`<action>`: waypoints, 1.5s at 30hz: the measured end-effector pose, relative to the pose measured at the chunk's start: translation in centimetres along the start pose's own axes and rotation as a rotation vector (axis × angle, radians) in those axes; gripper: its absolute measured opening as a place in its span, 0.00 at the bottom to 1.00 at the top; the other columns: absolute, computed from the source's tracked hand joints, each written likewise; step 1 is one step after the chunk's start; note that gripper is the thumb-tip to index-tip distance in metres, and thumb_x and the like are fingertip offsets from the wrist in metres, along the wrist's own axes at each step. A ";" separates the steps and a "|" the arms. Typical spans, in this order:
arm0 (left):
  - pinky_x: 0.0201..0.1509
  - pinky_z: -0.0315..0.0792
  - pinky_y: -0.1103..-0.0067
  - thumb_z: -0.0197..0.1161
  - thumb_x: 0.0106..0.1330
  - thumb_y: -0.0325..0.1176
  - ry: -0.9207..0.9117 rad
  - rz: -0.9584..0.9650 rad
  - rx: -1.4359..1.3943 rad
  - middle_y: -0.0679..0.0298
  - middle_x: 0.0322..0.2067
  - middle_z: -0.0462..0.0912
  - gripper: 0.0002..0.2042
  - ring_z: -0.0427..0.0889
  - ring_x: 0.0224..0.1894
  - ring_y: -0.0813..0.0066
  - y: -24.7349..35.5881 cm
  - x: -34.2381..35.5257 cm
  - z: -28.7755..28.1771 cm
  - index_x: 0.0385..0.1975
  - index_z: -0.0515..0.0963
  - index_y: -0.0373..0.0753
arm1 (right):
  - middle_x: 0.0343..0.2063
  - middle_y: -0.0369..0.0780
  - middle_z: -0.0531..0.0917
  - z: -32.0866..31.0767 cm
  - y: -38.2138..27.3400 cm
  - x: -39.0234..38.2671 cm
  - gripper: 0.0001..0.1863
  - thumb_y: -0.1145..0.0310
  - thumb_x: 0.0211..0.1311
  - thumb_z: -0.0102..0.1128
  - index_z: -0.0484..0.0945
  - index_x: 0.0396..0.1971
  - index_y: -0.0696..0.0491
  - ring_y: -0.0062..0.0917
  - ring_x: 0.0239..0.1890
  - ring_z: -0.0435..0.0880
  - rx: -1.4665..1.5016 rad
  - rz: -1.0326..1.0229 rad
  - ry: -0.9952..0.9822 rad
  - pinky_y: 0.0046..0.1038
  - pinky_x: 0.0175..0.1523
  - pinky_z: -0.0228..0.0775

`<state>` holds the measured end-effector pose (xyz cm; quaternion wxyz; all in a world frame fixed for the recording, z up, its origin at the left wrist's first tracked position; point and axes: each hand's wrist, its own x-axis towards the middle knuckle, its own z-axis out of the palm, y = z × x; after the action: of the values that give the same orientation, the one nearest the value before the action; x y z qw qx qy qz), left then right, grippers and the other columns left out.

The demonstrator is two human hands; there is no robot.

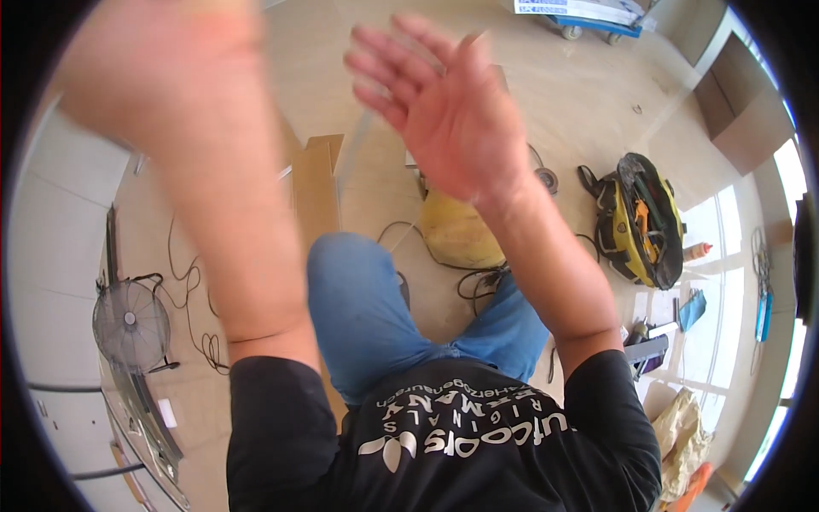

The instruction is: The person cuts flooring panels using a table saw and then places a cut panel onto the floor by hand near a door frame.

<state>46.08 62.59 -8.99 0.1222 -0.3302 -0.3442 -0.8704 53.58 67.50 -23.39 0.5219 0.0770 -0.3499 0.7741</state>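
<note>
My left hand (171, 55) is raised high at the upper left, smeared by motion, its fingers not made out and partly out of the picture. My right hand (439, 115) is raised at the upper middle, palm showing, fingers apart and holding nothing. Behind and below it on the floor sits a yellow rounded object (461, 235) with dark cords around it. A brown cardboard piece (316, 179) lies between my forearms, beyond my jeans-clad left knee (350, 273).
A fan (130, 317) and cables lie at left. An open yellow-black tool bag (640, 222) sits at right, near an orange-tipped bottle (698, 251), scattered tools and crumpled paper (682, 427). A blue wheeled dolly (589, 27) stands at the top; brown boards (738, 111) lean at upper right.
</note>
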 end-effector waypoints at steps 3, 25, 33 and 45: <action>0.69 0.53 0.63 0.48 0.72 0.42 -0.321 -0.235 -0.866 0.55 0.67 0.57 0.27 0.58 0.68 0.63 -1.4 -3.1 0.0 0.65 0.56 0.33 | 0.62 0.50 0.66 3.1 -1.7 3.7 0.46 0.43 0.60 0.57 0.53 0.65 0.62 0.33 0.66 0.63 0.218 -0.201 -0.259 0.33 0.71 0.49; 0.54 0.71 0.75 0.50 0.71 0.45 -1.068 -1.219 0.031 0.55 0.52 0.76 0.25 0.76 0.52 0.69 -51.8 1.2 -2.3 0.59 0.66 0.31 | 0.46 0.43 0.79 -32.7 -27.5 -0.8 0.14 0.70 0.68 0.49 0.70 0.49 0.60 0.30 0.49 0.79 -0.523 -0.374 0.845 0.29 0.53 0.75; 0.61 0.66 0.76 0.52 0.70 0.40 -1.103 -0.944 0.356 0.49 0.57 0.71 0.27 0.71 0.59 0.64 -66.8 -12.3 0.7 0.61 0.61 0.24 | 0.49 0.44 0.77 -50.0 -25.8 6.1 0.17 0.67 0.69 0.47 0.69 0.52 0.59 0.36 0.52 0.77 -0.305 -0.452 1.199 0.36 0.57 0.72; 0.69 0.45 0.60 0.38 0.73 0.43 -1.364 -0.364 0.934 0.55 0.69 0.50 0.27 0.54 0.69 0.62 -72.2 -18.3 -0.2 0.68 0.51 0.36 | 0.52 0.40 0.76 -66.0 -19.5 8.0 0.22 0.54 0.66 0.50 0.72 0.53 0.53 0.35 0.53 0.76 -0.393 -0.299 1.599 0.37 0.59 0.69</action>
<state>27.99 115.14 -58.61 -0.1304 -0.6382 -0.7146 -0.2549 83.08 118.75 -59.57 0.7139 -0.5422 0.0111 0.4430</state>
